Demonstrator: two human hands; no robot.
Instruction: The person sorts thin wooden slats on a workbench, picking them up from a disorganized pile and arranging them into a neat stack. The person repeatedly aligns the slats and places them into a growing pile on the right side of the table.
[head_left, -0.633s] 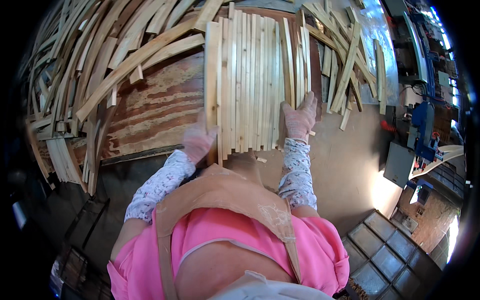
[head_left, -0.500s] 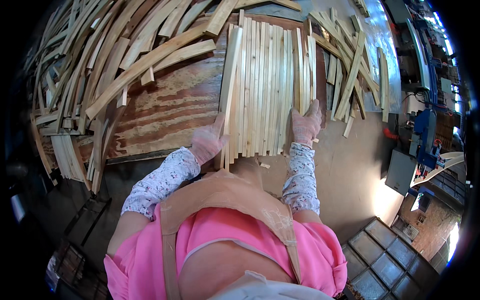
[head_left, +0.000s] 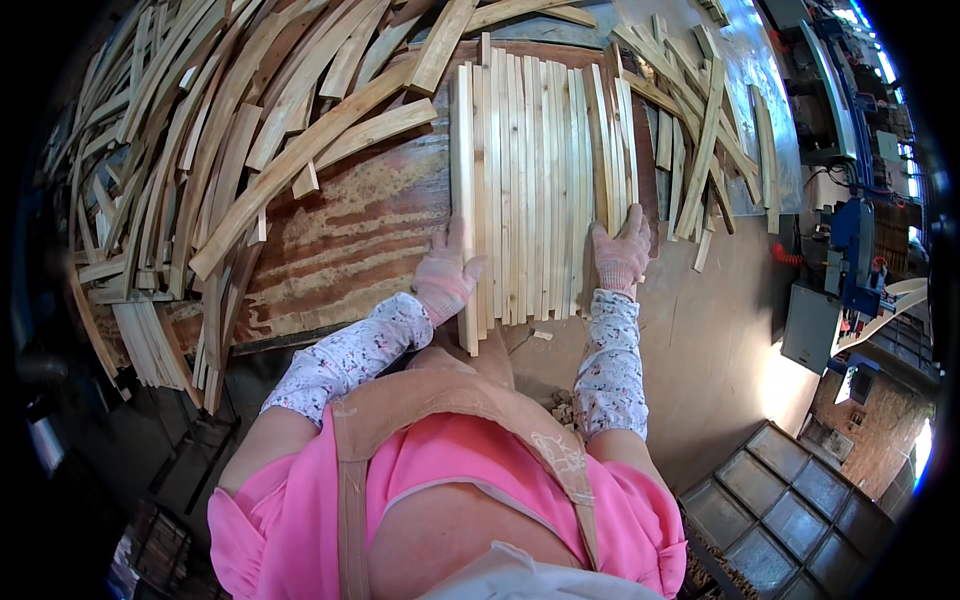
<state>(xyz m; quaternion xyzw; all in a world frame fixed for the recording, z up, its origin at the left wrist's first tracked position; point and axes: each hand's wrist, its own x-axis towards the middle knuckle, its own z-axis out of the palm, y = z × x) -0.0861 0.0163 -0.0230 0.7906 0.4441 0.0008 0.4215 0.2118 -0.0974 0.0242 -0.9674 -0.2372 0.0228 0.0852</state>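
Observation:
A row of pale wooden strips [head_left: 530, 180] lies side by side before me, running away from my body. At the row's left edge, my left hand [head_left: 447, 275], in a pinkish glove, grips the near part of the outermost wooden strip [head_left: 463, 150]. Its thumb crosses the strip's top and its fingers lie along the outer side. My right hand [head_left: 621, 252], gloved likewise, rests at the near part of the right-hand strips [head_left: 624, 140]. Its fingers are stretched out, thumb apart, and the palm hides those strips' near ends.
The strips lie on a worn reddish-brown board [head_left: 330, 240]. A large heap of loose wooden pieces [head_left: 240, 130] covers its left side. More pieces [head_left: 705, 150] lie crossed at the far right. A metal-framed grid panel [head_left: 770, 500] stands low right, near machinery [head_left: 850, 250].
My left hand has moved right and slightly nearer, bringing the outermost strip close against the row and straighter. My right hand has shifted slightly right, its fingers still stretched.

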